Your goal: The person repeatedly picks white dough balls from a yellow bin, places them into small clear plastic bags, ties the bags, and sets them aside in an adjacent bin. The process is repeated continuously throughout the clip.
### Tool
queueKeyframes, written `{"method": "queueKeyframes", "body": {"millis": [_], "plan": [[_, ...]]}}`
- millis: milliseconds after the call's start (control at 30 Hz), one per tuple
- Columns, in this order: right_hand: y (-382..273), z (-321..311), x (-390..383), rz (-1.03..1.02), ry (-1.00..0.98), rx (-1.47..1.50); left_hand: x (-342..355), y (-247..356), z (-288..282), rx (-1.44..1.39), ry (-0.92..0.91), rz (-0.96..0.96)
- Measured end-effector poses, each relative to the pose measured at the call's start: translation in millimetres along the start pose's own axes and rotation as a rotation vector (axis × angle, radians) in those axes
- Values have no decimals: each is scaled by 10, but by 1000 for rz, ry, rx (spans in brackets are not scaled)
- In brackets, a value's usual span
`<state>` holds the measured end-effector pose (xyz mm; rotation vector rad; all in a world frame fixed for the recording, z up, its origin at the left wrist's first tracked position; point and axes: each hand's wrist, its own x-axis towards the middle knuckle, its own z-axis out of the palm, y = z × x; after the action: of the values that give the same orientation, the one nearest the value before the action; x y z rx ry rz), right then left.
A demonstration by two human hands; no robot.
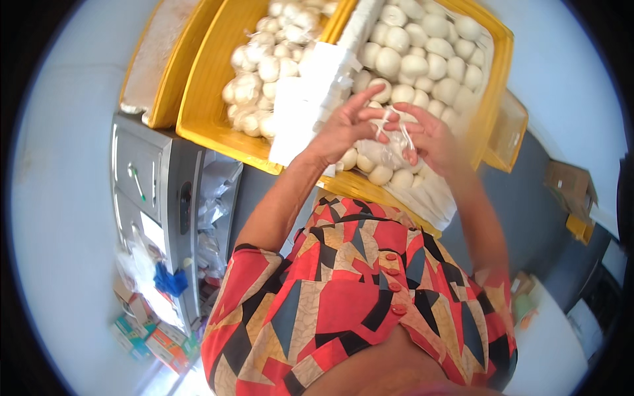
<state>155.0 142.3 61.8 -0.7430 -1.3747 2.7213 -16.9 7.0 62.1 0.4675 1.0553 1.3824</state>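
My left hand (350, 129) and my right hand (426, 138) meet over a yellow crate (495, 72) of white round balls (432, 46) on a white liner. Both hands have their fingers on the white handles of a clear plastic bag (386, 148), which lies over the balls. The left forefinger sticks out. Left of this crate, a second yellow crate (198, 99) holds white balls in clear bags (247, 89). A pile of white paper or plastic sheets (294, 112) rests across the rims between the crates.
Another yellow container (165, 79) is at the upper left. Below it stands a grey metal cabinet (145, 178) with a blue cloth (172, 280) and colourful boxes (165, 346). A cardboard box (564, 181) sits at the right, beside a small yellow bin (578, 231).
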Motion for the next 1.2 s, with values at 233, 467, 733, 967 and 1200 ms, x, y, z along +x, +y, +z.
{"method": "queueKeyframes", "body": {"millis": [233,467,733,967,1200], "plan": [[165,266,505,-102,-113,156,-93,42,-324,271,72,18],[-832,247,1562,-595,165,-513,209,1119,-1053,494,428,474],[-616,817,462,-576,-510,-194,-278,509,-1384,422,704,422],[-242,1100,86,-452,-1004,-349,-597,-260,-1359,171,751,135],[953,596,2262,-910,433,-1607,-667,-485,-1248,143,772,98]]}}
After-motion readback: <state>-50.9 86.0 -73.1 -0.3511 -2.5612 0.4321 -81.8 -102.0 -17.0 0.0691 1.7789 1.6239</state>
